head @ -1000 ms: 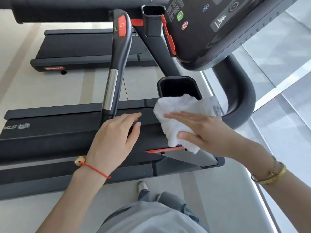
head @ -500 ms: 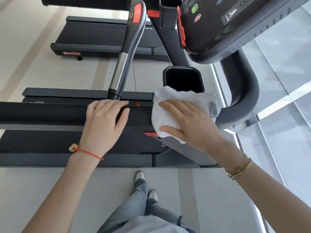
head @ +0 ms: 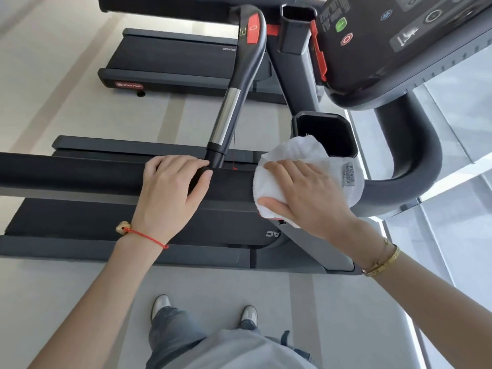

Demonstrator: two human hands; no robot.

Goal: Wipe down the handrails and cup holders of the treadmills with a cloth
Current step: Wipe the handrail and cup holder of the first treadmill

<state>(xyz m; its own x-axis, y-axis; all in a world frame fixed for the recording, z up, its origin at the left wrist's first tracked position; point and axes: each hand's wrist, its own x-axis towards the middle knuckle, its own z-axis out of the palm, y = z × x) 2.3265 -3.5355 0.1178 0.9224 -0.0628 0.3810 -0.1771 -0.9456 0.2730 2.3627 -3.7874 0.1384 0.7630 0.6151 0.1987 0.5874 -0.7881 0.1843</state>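
Since half a second ago, both hands have stayed on the handrail [head: 80, 173], while the view has tipped back so two shoes [head: 249, 314] and more floor [head: 66, 294] show below.

Nearest the body, the left hand [head: 170, 193] rests over the dark handrail, fingers curled over its far edge and thumb lying along the near side; a red string bracelet [head: 145, 235] circles its wrist. Just to its right, the right hand [head: 303, 193] presses a white cloth [head: 290, 153] onto the handrail's end, fingers spread fairly flat on top and thumb hooked under the cloth's near edge. Gold bangles [head: 382, 262] sit on that wrist.

Just beyond the cloth, touching its far edge, is a black cup holder [head: 326, 134]; its inside looks dark and I cannot tell any contents. Farther up stands a second cup holder [head: 298, 20] beside the console [head: 399, 41].
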